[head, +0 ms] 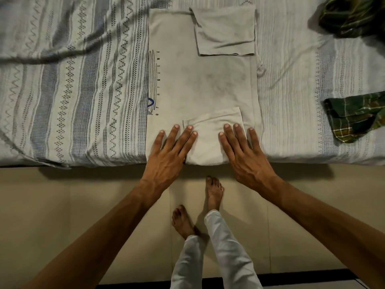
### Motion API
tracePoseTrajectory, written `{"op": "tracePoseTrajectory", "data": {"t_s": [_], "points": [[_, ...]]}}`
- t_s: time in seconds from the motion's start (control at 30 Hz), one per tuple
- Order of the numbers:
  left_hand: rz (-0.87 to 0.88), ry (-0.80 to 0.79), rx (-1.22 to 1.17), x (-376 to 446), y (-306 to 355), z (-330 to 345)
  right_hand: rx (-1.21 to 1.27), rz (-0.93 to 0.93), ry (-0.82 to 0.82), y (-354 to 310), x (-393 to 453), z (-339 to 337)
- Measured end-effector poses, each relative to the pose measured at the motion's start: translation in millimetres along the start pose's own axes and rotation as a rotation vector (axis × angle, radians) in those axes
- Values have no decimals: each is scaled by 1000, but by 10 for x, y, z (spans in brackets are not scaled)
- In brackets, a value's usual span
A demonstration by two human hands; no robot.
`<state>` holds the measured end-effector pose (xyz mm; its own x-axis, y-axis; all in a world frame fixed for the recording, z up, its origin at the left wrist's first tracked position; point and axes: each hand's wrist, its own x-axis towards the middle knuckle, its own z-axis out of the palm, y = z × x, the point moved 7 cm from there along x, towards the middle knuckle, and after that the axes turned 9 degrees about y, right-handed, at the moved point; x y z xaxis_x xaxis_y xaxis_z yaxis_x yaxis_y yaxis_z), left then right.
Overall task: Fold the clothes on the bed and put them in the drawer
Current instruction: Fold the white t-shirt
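Note:
A pale grey T-shirt [208,80] lies flat on the bed [83,90], folded into a long strip with both sleeves turned in on top. Dark print shows along its left fold. My left hand [168,155] rests flat on the shirt's near left corner, fingers spread and straight. My right hand [243,155] lies flat on the near right side, fingertips on the folded-in sleeve. Neither hand grips the cloth. No drawer is in view.
A green checked garment lies crumpled at the bed's right edge [354,119], and another dark green piece sits at the far right corner [354,15]. The patterned bedsheet is wrinkled on the left. My bare feet [212,195] stand on the beige floor beside the bed.

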<state>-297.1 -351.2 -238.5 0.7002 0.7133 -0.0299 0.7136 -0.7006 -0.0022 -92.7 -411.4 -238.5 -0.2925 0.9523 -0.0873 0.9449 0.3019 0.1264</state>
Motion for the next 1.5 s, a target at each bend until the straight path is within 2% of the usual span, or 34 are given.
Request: {"op": "tracePoseTrajectory", "data": {"t_s": [0.13,0.33,0.53,0.7,0.8,0.9,1.03,1.13,1.2,1.4,1.5], "points": [[7,13,-42,-15,-10,14,-11,17,-35,-53,0,6],[1,-22,-134,10,-94,-125,131,75,-116,-66,-64,-101],[-62,-79,-267,194,-135,-356,174,28,-158,-275,112,-256],[-48,-169,-313,212,-190,-401,364,228,15,-158,372,-552],[-28,-154,-340,209,-226,-405,478,296,72,10,463,-657],[33,-117,-344,184,-269,-371,461,208,31,91,505,-606],[97,-152,-270,21,-312,-270,285,-35,-118,-9,268,-385],[86,-135,-192,-154,-376,-229,149,-117,-184,-45,-35,-179],[70,-102,-197,-246,-411,-253,119,-129,-138,0,-145,-167],[-27,-5,-373,-348,-571,-394,230,-37,-44,96,-153,-307],[-81,5,-466,-325,-637,-470,298,33,-77,94,-139,-366]]}}
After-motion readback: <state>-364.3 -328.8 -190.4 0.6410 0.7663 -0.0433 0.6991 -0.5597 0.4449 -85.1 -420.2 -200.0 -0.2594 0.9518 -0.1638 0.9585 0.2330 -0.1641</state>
